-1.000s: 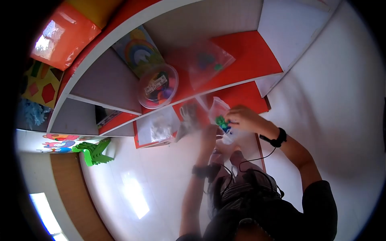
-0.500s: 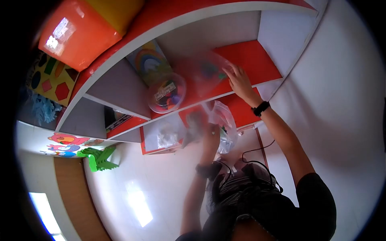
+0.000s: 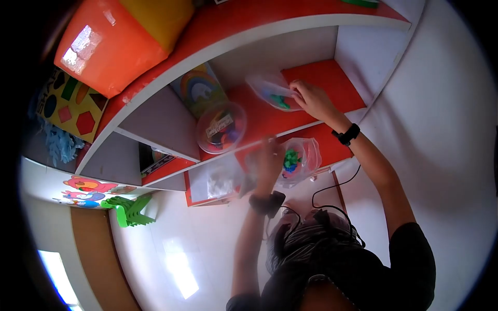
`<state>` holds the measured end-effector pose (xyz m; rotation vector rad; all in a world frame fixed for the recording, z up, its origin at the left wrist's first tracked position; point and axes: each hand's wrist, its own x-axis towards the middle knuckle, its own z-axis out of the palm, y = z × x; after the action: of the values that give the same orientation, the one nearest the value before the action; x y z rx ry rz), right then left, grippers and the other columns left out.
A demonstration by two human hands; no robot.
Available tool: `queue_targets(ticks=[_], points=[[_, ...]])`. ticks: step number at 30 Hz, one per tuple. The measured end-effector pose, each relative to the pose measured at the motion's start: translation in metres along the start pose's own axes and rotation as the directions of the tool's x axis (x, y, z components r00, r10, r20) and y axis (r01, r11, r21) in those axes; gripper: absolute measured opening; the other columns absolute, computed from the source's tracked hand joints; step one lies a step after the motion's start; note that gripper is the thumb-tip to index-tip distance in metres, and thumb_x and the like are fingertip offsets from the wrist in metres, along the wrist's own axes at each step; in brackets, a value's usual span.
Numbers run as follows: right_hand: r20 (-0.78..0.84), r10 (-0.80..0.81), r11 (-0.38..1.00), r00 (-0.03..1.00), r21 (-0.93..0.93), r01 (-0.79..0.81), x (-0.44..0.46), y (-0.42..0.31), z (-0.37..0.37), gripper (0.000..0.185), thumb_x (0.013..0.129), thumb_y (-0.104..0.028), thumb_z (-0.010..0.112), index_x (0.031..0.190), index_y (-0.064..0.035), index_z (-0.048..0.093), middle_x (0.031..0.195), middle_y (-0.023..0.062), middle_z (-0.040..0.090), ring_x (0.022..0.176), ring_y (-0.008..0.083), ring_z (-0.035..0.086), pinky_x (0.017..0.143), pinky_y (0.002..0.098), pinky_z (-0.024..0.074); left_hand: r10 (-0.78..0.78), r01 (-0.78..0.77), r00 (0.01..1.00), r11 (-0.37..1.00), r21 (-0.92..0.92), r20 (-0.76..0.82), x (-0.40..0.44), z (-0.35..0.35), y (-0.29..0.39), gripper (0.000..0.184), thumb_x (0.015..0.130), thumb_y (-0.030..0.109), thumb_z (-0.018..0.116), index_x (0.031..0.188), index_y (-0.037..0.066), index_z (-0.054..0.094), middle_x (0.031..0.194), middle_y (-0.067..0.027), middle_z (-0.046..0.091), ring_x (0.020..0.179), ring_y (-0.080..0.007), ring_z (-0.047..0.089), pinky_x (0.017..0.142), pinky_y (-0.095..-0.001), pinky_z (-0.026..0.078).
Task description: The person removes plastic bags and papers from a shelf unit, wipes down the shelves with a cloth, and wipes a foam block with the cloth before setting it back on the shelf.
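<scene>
My right hand (image 3: 311,101) pinches the edge of a clear plastic container (image 3: 262,83) on the red shelf; small green pieces (image 3: 280,100) show inside it. My left hand (image 3: 270,168), smeared by motion, is lower down at the shelf's front edge. Beside its fingers is a blurred grey cloth-like thing (image 3: 249,176), apparently in its grip. Just right of that hand, a clear plastic bag or tub (image 3: 309,155) holds green and blue pieces. A round clear tub (image 3: 204,136) with a label and coloured contents stands to the left, in front of a rainbow picture board (image 3: 199,88).
The curved red-and-white shelf unit (image 3: 290,22) spans the upper view. An orange and yellow container (image 3: 111,46) sits on its top at left. A clear packet (image 3: 220,185) lies on the lower shelf. Green stacked chairs (image 3: 127,210) stand by the wall. A black cable (image 3: 337,186) hangs near my body.
The container in my right hand has come to a steadier, tilted position on the shelf. My left hand has shifted slightly upward, and the bag or tub beside it shows its coloured pieces more plainly.
</scene>
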<state>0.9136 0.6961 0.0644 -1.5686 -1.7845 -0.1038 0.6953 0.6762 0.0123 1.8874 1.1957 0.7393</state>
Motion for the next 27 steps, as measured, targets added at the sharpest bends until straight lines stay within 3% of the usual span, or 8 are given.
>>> queue_targets(ticks=[5, 7, 12, 16, 19, 22, 25, 27], points=[[0.024, -0.201, 0.972, 0.979, -0.123, 0.203, -0.007, -0.011, -0.011, 0.025, 0.074, 0.000, 0.056, 0.098, -0.0070, 0.052, 0.099, 0.0078, 0.052, 0.072, 0.0259, 0.058, 0.061, 0.0332, 0.0491, 0.482, -0.488, 0.867, 0.873, -0.021, -0.125, 0.032, 0.012, -0.023, 0.016, 0.082, 0.010, 0.048, 0.096, 0.004, 0.044, 0.072, -0.0044, 0.050, 0.057, -0.0128, 0.045, 0.051, -0.0276, 0.038], [0.019, -0.313, 0.942, 0.950, -0.121, 0.313, -0.011, -0.016, -0.013, 0.028, 0.072, 0.001, 0.055, 0.098, -0.0078, 0.053, 0.102, 0.0069, 0.051, 0.073, 0.0257, 0.058, 0.064, 0.0333, 0.0501, 0.390, -0.393, 0.919, 0.891, -0.226, -0.059, 0.041, 0.011, -0.021, 0.015, 0.083, 0.012, 0.046, 0.097, 0.006, 0.046, 0.073, -0.0005, 0.046, 0.058, -0.0087, 0.041, 0.051, -0.0249, 0.036], [0.178, -0.282, 0.942, 0.943, -0.136, 0.307, -0.016, -0.023, -0.009, 0.033, 0.071, 0.004, 0.052, 0.102, -0.0063, 0.054, 0.104, 0.0060, 0.049, 0.085, 0.0239, 0.055, 0.073, 0.0333, 0.0477, 0.039, 0.041, 0.987, 0.877, -0.479, 0.156, 0.056, -0.001, 0.016, 0.021, 0.083, 0.022, 0.046, 0.095, 0.006, 0.051, 0.072, 0.0016, 0.048, 0.057, -0.0068, 0.040, 0.049, -0.0240, 0.034], [0.295, -0.251, 0.920, 0.922, -0.223, 0.322, -0.016, -0.035, -0.017, 0.029, 0.074, 0.000, 0.052, 0.103, -0.0040, 0.053, 0.107, 0.0086, 0.046, 0.094, 0.0234, 0.050, 0.078, 0.0355, 0.0426, 0.390, -0.385, 0.921, 0.905, -0.179, -0.006, 0.077, 0.006, -0.013, 0.022, 0.079, 0.021, 0.047, 0.079, 0.001, 0.056, 0.065, -0.0028, 0.052, 0.057, -0.0103, 0.045, 0.049, -0.0271, 0.035], [0.177, 0.102, 0.974, 0.979, -0.219, -0.062, -0.014, -0.052, -0.025, 0.029, 0.075, -0.008, 0.055, 0.104, -0.0038, 0.052, 0.109, 0.0123, 0.044, 0.096, 0.0242, 0.048, 0.080, 0.0370, 0.0395, 0.370, -0.373, 0.928, 0.922, -0.104, -0.049, 0.073, 0.006, -0.008, 0.023, 0.077, 0.017, 0.046, 0.070, -0.003, 0.055, 0.060, -0.0060, 0.053, 0.056, -0.0127, 0.047, 0.051, -0.0295, 0.037], [-0.118, 0.035, 0.748, 0.992, -0.655, -0.104, -0.022, -0.046, -0.026, 0.030, 0.076, -0.014, 0.057, 0.103, -0.0038, 0.051, 0.101, 0.0169, 0.050, 0.089, 0.0270, 0.053, 0.074, 0.0394, 0.0425, 0.367, -0.371, 0.929, 0.923, -0.100, -0.057, 0.067, 0.014, -0.012, 0.021, 0.076, 0.014, 0.045, 0.071, -0.004, 0.056, 0.058, -0.0069, 0.053, 0.056, -0.0133, 0.048, 0.053, -0.0298, 0.039], [0.319, 0.468, 0.828, 0.824, -0.484, -0.283, -0.021, -0.079, -0.053, 0.028, 0.078, -0.014, 0.054, 0.102, -0.0020, 0.051, 0.090, 0.0188, 0.056, 0.080, 0.0304, 0.057, 0.068, 0.0426, 0.0442, 0.296, -0.296, 0.955, 0.953, -0.067, -0.009, 0.065, 0.024, -0.023, 0.020, 0.076, 0.012, 0.044, 0.079, -0.004, 0.056, 0.062, -0.0078, 0.056, 0.059, -0.0139, 0.052, 0.055, -0.0291, 0.041], [0.318, 0.371, 0.925, 0.872, -0.208, -0.318, -0.026, -0.086, -0.043, 0.027, 0.079, -0.015, 0.053, 0.101, -0.0002, 0.051, 0.087, 0.0206, 0.058, 0.078, 0.0320, 0.058, 0.066, 0.0432, 0.0448, 0.179, -0.178, 0.984, 0.959, -0.218, -0.016, 0.055, 0.024, -0.001, 0.022, 0.076, 0.011, 0.043, 0.087, -0.004, 0.055, 0.066, -0.0086, 0.057, 0.060, -0.0148, 0.053, 0.056, -0.0286, 0.042]])
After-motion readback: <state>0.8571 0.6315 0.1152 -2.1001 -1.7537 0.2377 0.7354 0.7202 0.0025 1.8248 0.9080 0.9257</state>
